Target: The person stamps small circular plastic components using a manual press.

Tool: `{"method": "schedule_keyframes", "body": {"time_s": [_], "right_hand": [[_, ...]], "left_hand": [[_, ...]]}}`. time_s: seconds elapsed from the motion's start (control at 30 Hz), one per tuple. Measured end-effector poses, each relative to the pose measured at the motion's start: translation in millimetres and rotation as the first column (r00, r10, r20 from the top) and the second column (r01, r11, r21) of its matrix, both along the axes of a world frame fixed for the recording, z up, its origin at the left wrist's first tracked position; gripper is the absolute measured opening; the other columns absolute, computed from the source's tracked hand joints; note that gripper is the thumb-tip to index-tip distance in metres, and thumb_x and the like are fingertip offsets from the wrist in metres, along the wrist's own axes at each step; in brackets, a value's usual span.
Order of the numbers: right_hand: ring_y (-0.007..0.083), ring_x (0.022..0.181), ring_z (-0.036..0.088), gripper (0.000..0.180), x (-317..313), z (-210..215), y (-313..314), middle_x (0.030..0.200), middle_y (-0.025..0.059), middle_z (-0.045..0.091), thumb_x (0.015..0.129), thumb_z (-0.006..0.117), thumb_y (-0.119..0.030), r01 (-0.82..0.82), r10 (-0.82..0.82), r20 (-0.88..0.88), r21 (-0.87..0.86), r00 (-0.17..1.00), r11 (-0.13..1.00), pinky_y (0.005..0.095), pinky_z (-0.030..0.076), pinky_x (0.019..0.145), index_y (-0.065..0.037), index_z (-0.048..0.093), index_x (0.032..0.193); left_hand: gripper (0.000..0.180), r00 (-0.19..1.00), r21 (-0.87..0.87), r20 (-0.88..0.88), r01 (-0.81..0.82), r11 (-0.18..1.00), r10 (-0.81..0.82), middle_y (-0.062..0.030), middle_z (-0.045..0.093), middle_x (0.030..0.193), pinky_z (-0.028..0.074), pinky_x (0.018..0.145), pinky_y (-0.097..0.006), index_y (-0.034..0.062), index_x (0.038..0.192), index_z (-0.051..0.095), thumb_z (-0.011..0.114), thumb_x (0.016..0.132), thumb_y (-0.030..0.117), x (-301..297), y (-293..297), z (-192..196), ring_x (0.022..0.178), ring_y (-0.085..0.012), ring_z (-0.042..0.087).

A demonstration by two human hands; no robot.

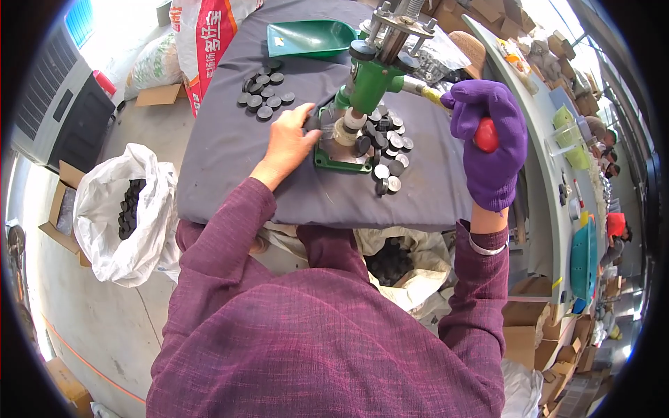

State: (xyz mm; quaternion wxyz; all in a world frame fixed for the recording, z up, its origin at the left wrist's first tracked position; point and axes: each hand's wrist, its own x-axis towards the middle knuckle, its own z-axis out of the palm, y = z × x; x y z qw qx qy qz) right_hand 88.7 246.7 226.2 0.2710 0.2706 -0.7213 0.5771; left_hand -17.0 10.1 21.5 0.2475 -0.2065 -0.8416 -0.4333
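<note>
Green hand press (368, 83) stands near the middle of the grey-covered worktop (230, 153), its square base plate (334, 161) flat on the cloth and its column rising upright, leaning slightly toward the far edge in this view. Its lever (425, 89) runs out sideways to the person's right and ends in a red knob (486, 134). Dark round discs (265, 94) lie in a loose group left of the press, more discs (389, 150) crowd its right side, and a green scoop (306, 38) sits behind. A white sack (125, 209) of dark discs stands on the floor at the left.

Right hand (490, 139), in a purple glove, is raised with its fingers curled tight around the red knob. Left hand (291, 143), bare, reaches forward palm down, its fingers (306, 115) extended together to the press base, touching a disc at its edge.
</note>
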Motion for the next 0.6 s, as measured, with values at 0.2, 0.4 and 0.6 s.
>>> {"method": "schedule_keyframes", "body": {"time_s": [0.2, 0.4, 0.6], "right_hand": [[0.01, 0.06, 0.055, 0.038, 0, -2, 5, 0.082, 0.0125, 0.066, 0.1, 0.041, -0.02, 0.012, -0.012, -0.009, 0.011, 1.0, 1.0, 0.0236, 0.044, 0.056, 0.008, 0.065, 0.093], [0.0103, 0.06, 0.054, 0.037, 1, -5, 4, 0.081, 0.0118, 0.066, 0.1, 0.039, -0.019, -0.036, 0.035, -0.021, -0.067, 0.999, 0.997, 0.0242, 0.044, 0.057, 0.007, 0.065, 0.093], [0.0107, 0.061, 0.054, 0.039, 13, -21, -1, 0.08, 0.0101, 0.065, 0.098, 0.04, -0.023, 0.003, 0.006, 0.115, -0.083, 0.993, 0.997, 0.0288, 0.047, 0.063, 0.005, 0.065, 0.09]], "left_hand": [[0.074, 0.993, 0.022, 0.086, 0.078, 0.997, -0.079, -0.0123, 0.068, 0.097, 0.051, 0.082, -0.037, 0.0029, 0.134, 0.044, 0.076, 0.067, 0.005, 15, 39, 20, 0.094, -0.0272, 0.063], [0.08, 0.992, 0.151, 0.104, 0.049, 0.987, -0.065, -0.0155, 0.069, 0.104, 0.049, 0.088, -0.038, 0.0026, 0.137, 0.04, 0.078, 0.066, 0.007, 14, 58, 19, 0.101, -0.0295, 0.064], [0.081, 0.975, 0.266, 0.195, 0.049, 0.963, -0.104, -0.0163, 0.07, 0.105, 0.051, 0.086, -0.034, 0.0005, 0.137, 0.038, 0.078, 0.068, 0.008, 6, 60, 10, 0.096, -0.0265, 0.068]]}}
